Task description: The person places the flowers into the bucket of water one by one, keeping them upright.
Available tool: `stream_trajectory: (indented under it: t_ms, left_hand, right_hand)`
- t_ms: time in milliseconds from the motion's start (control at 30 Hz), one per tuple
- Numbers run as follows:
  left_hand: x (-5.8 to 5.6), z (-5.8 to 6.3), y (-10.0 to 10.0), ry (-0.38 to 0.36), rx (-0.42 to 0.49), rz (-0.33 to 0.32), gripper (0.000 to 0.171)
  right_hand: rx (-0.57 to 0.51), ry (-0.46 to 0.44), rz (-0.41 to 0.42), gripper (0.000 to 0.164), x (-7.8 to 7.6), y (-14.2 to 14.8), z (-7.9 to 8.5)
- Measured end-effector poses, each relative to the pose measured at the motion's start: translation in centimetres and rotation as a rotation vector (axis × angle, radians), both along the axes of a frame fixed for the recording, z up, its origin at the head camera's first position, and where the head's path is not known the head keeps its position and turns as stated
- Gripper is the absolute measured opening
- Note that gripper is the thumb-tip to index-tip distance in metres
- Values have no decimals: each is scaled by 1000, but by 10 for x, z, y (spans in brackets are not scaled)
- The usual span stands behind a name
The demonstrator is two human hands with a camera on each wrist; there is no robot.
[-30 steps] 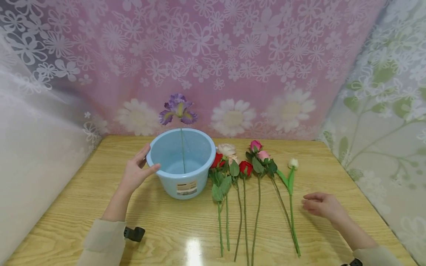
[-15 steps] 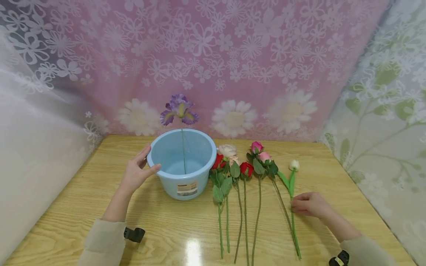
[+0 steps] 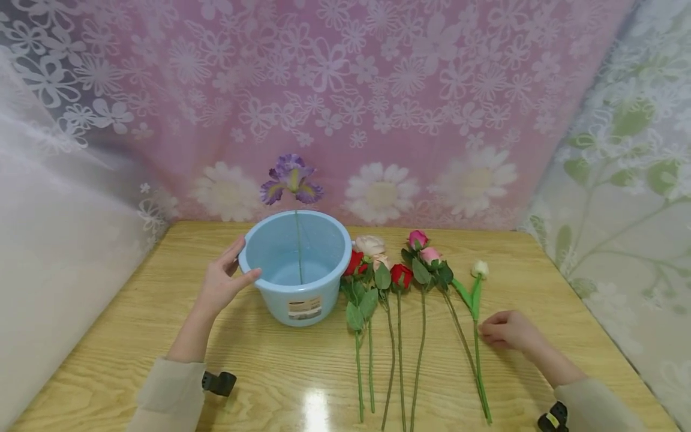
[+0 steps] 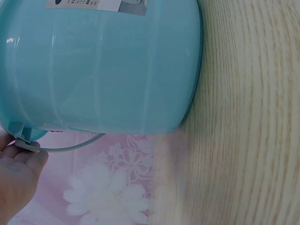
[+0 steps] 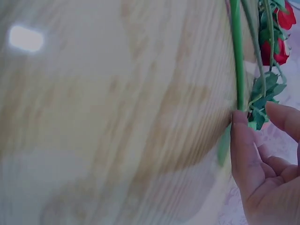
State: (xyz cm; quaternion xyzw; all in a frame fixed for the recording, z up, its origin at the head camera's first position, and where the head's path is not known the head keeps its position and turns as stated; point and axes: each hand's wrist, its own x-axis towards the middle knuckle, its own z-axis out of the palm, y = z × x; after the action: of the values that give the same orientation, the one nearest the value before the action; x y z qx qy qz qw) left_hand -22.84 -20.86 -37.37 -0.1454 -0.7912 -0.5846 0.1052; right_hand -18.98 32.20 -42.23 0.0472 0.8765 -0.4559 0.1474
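Note:
A light blue plastic bucket [image 3: 302, 306] stands upright on the table, a purple iris [image 3: 292, 179] rising from inside it. My left hand [image 3: 222, 281] holds the bucket's left rim, thumb along the front edge and fingers at the outer side. In the left wrist view those fingers curl by the handle's [image 4: 65, 149] joint. Far right in the row of flowers lies a white tulip [image 3: 476, 312] with green leaves. My right hand [image 3: 510, 331] is beside its stem [image 5: 237, 56], fingertips right at it. Thumb and index finger stand apart in the right wrist view.
Between bucket and tulip lie several roses: a red rose [image 3: 401, 276], a deep pink rose [image 3: 417, 239], a light pink rose [image 3: 430, 255] and others, stems toward me. Pale blooms [image 3: 369, 245] sit close to the bucket. A pink floral curtain [image 3: 345, 108] hangs behind the wooden table [image 3: 270, 372].
My right hand has moved left from the bare table to the tulip's stem, then slightly back to its right side. The left hand and bucket have stayed in place.

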Motion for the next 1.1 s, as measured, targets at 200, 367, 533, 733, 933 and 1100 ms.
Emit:
stream_trajectory:
  t_ms: [200,367,533,733,933,1100]
  left_hand:
    - [10,13,5,-8,-7,9,70]
    - [17,23,11,-6,-31,19,69]
    - [6,6,2,-6,-16,11,71]
    - [1,-4,-4,2,-1,9,72]
    - [1,-2,-2,19,-6,10,72]
    - [1,-1,1,22,-8,12,71]
  right_hand:
    - [18,-19,29,25,-2,-1,1]
    - [60,-16,23,21,-4,-8,-3]
    - [92,0,-4,18,-6,-13,-7]
    - [138,24,-7,22,-9,-21,-8]
    - [118,-11,-61,19,-11,-19,-8]
    - [115,-47,-101,17,-12,-11,-8]
